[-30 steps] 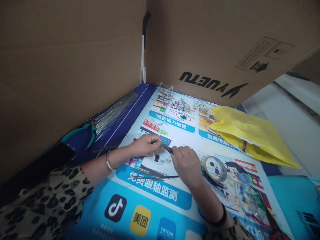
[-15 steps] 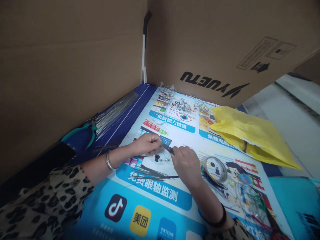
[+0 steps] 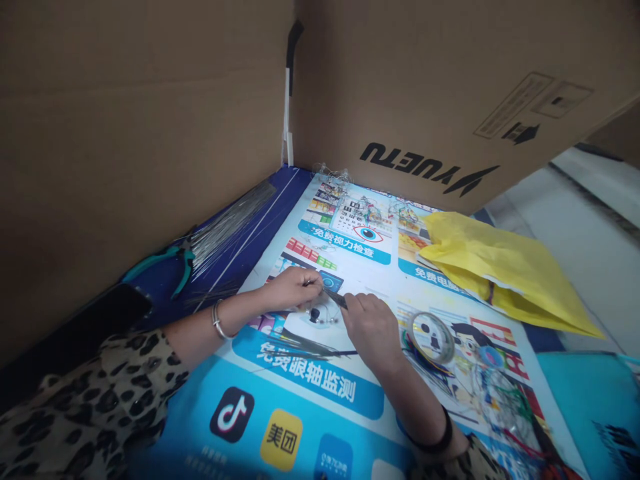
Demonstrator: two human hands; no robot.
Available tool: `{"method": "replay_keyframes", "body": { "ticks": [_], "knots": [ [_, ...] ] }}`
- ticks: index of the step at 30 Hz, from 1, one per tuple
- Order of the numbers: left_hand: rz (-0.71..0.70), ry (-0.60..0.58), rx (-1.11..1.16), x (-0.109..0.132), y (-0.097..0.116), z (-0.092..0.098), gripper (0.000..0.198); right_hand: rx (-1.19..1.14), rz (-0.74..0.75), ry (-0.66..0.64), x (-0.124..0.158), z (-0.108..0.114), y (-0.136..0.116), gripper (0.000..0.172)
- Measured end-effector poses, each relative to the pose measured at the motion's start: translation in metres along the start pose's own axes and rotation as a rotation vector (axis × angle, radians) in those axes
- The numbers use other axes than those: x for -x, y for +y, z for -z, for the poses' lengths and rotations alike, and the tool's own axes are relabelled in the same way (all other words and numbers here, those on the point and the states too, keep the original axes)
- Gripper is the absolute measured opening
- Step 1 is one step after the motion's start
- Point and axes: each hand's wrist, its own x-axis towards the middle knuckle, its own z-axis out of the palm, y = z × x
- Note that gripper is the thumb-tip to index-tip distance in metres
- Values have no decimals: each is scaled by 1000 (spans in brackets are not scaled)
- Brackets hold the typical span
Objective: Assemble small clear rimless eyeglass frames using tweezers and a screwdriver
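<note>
My left hand [image 3: 295,288] is closed in a pinch over the printed poster [image 3: 350,280]; what its fingertips hold is too small to name. Closed around a dark, thin-tipped tool [image 3: 335,297], my right hand [image 3: 373,330] keeps the tip at the left fingertips. Small bead-like bits on thin wire [image 3: 327,320] show just below the tool. A bundle of dark wires [image 3: 305,345] lies across the poster nearer to me.
Teal-handled pliers [image 3: 165,263] lie by a bundle of silvery wires [image 3: 230,223] at left. To the right are a tape roll [image 3: 431,339], a yellow envelope [image 3: 510,273] and tangled coloured wires [image 3: 505,400]. Cardboard walls [image 3: 425,80] stand behind.
</note>
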Motion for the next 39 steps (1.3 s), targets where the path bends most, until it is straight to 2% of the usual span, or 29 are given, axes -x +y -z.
{"method": "replay_keyframes", "body": {
  "ticks": [13, 20, 26, 34, 39],
  "knots": [
    [-6, 73, 55, 1, 5, -1, 10, -24, -95, 17, -1, 1, 2, 20],
    [1, 75, 60, 1, 6, -1, 10, -19, -58, 42, -1, -2, 4, 17],
    [7, 74, 43, 1, 4, -2, 10, 64, -43, 11, -4, 4, 4, 16],
    [-47, 68, -53, -1, 2, -2, 11, 142, -27, -5, -2, 8, 4, 15],
    [-82, 82, -103, -1, 3, -2, 12, 89, -56, 17, 0, 4, 3, 17]
  ]
}}
